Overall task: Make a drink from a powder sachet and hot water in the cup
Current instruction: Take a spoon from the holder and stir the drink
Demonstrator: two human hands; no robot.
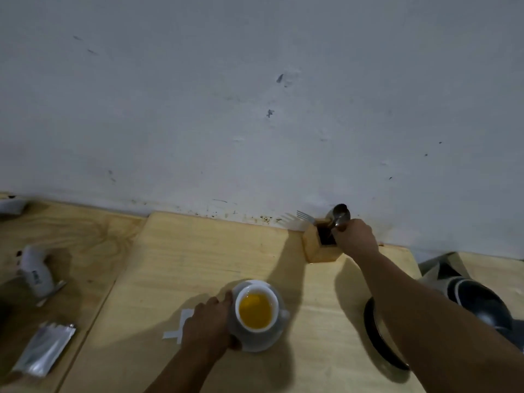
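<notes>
Surface: a pale plywood worktop (198, 259) runs along a scuffed white wall (255, 95); dim light, long shadows.

Cup: the white ceramic cup (256, 309) sits on its white saucer (279, 333) near the 6 o'clock edge of the view, filled with orange-yellow liquid that comes fairly close to the rim.

Left hand: my left hand (208, 326) is at the cup's 9 o'clock, fingers curled against the saucer's rim and the cup's side, steadying them rather than lifting.

Right hand: my right hand (354, 235) is out at 1 o'clock from the cup, closed around the handles of the metal spoons (341, 215) standing in the small square wooden cutlery holder (320, 245) against the wall.

Fork: a metal fork (304, 217) leans out of the same holder toward 10 o'clock.

Sachet: the silver foil sachet (44, 350) lies flat at 8 o'clock, well apart from the cup; I cannot tell whether it is empty.

Risk, holder: it looks light, so pulling a spoon at a slant could tip it or drag the fork out.

Risk, cup: the liquid is presumably hot and high; a nudge from my left hand, or hard stirring, could slop it onto the saucer or my fingers.

Risk, right forearm: it crosses above a black round pan (377, 347) at 4 o'clock; drawing back low could catch it.
</notes>
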